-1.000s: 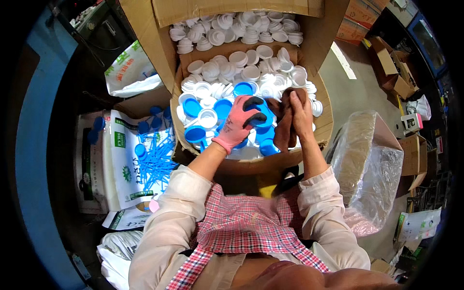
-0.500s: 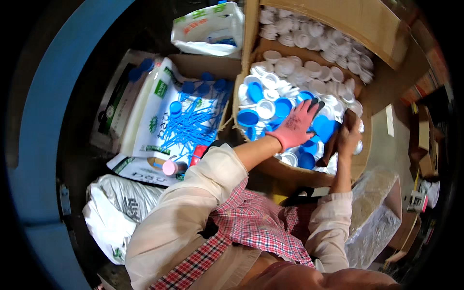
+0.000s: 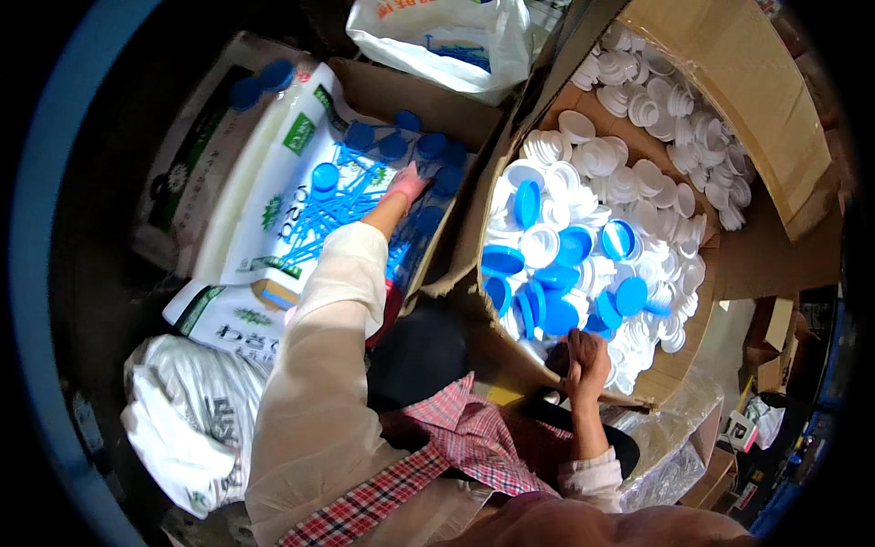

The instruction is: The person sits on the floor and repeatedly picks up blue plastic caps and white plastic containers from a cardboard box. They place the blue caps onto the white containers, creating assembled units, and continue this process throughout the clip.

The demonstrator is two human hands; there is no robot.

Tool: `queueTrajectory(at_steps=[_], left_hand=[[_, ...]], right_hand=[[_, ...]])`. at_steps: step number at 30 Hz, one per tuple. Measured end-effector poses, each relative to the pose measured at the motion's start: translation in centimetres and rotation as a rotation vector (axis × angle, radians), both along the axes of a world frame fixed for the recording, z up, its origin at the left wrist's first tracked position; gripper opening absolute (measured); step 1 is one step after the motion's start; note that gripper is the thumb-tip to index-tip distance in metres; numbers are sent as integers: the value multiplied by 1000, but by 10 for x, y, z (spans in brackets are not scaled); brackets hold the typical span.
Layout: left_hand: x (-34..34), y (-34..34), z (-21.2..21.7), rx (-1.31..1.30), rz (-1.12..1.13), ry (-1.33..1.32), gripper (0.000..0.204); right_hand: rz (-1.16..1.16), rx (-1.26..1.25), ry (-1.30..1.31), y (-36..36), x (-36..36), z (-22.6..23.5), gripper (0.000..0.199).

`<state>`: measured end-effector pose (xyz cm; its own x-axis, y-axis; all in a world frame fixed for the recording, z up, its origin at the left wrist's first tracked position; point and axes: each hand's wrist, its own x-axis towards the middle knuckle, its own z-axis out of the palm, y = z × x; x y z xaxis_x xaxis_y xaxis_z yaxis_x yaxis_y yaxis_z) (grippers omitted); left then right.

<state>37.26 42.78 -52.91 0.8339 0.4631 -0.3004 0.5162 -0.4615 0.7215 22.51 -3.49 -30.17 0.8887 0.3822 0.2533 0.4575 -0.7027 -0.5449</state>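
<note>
Blue caps (image 3: 394, 146) lie loose in a smaller carton (image 3: 383, 91) at the person's left, mixed with thin blue plastic sticks (image 3: 319, 214) on a white printed bag liner (image 3: 273, 201). Nearest the camera: red-and-white checked garment (image 3: 456, 447) over the torso, pale translucent sleeves on both forearms. Right hand (image 3: 583, 360), bare, sits at the near edge of the large cardboard box (image 3: 674, 365); fingers curled over the rim or over something dark there, which of the two cannot be resolved; grip closed. Left arm extended forward and to the left. Left hand (image 3: 406, 182) wears a pink glove and reaches into the smaller carton, palm down among the blue caps; whether the fingers have closed on a cap cannot be told. Large box holds white caps (image 3: 629, 182) in quantity, with blue lids (image 3: 556, 273) heaped toward its near left corner, some upturned to show a white inner face. Beyond an upright cardboard flap, further white caps (image 3: 656, 91) fill a second compartment. Left of the person, low: crumpled white sack (image 3: 191, 410). Far side, top centre: white plastic bag with blue print (image 3: 456, 41). Lower right: clear plastic sheeting (image 3: 674, 456)
</note>
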Motion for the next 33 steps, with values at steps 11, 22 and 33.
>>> queueTrajectory(at_steps=[11, 22, 33], left_hand=[[62, -46, -96, 426, -147, 346, 63], [-29, 13, -62, -249, 351, -295, 63], [-102, -70, 291, -826, -25, -616, 53]], right_hand=[[-187, -89, 139, -1, -6, 1, 27], [461, -136, 301, 42, 18, 40, 54], [271, -553, 91, 36, 51, 34, 15]])
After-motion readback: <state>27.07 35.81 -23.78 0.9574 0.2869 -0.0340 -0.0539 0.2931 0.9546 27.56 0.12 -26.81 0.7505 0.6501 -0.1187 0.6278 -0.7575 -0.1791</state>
